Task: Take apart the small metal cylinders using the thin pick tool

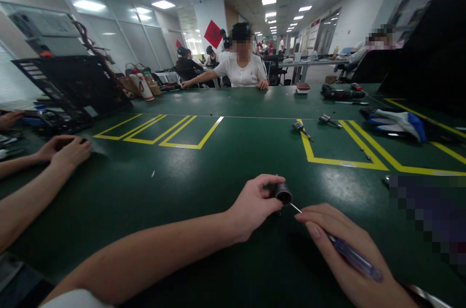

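Note:
My left hand [255, 205] grips a small dark metal cylinder [284, 194] between thumb and fingers, its round open end turned toward my right side. My right hand [342, 245] is closed around a screwdriver [357, 259] with a translucent purple handle. The thin shaft points up and left, its tip at the rim of the cylinder's opening; whether it reaches inside I cannot tell. Both hands are just above the green table [204, 177]. Beyond them lie two small metal drill chucks or similar fittings, one pointed [301, 129] and another [329, 121] farther right.
Yellow tape [345, 162] marks boxes on the tabletop. A blue and white glove [398, 123] and a black power tool [342, 92] lie at the right. Another person's hands [71, 150] work at the left. A person in white [242, 67] sits opposite, near a small red-topped box [302, 88].

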A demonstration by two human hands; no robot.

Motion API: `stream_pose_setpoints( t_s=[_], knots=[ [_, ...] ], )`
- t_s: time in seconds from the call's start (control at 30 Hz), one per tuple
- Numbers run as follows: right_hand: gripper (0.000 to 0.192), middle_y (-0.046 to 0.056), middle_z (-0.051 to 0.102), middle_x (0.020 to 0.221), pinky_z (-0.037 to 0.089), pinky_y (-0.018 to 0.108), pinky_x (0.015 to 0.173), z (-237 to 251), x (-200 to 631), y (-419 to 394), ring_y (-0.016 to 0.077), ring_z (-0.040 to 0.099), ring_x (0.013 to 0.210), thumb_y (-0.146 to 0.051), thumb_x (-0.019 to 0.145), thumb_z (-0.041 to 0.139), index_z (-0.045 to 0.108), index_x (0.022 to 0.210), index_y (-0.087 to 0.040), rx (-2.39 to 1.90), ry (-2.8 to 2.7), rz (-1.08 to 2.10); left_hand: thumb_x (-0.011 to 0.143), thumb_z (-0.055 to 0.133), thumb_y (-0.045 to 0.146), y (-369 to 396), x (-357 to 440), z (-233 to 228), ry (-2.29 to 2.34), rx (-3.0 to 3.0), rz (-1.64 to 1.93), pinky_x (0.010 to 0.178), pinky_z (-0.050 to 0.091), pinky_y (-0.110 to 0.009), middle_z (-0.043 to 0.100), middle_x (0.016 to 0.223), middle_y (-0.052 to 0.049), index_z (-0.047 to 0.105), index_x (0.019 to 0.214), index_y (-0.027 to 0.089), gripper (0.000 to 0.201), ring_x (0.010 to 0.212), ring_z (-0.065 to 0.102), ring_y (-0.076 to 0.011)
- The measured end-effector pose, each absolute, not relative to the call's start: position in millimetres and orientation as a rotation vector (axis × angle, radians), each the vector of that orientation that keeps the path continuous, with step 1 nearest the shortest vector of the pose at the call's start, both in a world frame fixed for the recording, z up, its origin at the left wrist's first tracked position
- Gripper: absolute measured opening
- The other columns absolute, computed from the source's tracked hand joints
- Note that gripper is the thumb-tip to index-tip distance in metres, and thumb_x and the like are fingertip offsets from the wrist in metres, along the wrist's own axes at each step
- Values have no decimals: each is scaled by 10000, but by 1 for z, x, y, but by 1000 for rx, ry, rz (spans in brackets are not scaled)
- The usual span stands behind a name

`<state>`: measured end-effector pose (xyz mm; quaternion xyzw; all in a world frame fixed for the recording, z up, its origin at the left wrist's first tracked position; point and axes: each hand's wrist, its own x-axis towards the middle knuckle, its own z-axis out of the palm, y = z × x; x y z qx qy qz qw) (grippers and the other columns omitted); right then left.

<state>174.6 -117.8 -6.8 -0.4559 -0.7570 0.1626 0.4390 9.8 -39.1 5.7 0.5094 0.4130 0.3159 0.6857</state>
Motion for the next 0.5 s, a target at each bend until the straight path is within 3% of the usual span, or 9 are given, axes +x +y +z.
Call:
stream_pose_setpoints(
  t_s=[0.33,0.5],
  knots=[
    [198,57,666,972,548,268,739,-5,173,-117,168,640,865,-208,867,507,624,1024,-239,-1133,-1869,408,643,608,65,-40,11,-2,915,1253,764,748,471,-318,640,970,-79,581,1056,161,425,829,624,-170],
    [183,63,682,917,562,261,669,1,172,-120,174,655,801,-235,868,502,651,975,-230,-1162,-1849,398,647,602,66,-39,10,-5,912,1314,780,734,493,-316,597,1075,-95,575,1067,167,432,850,623,-174]
  ],
)
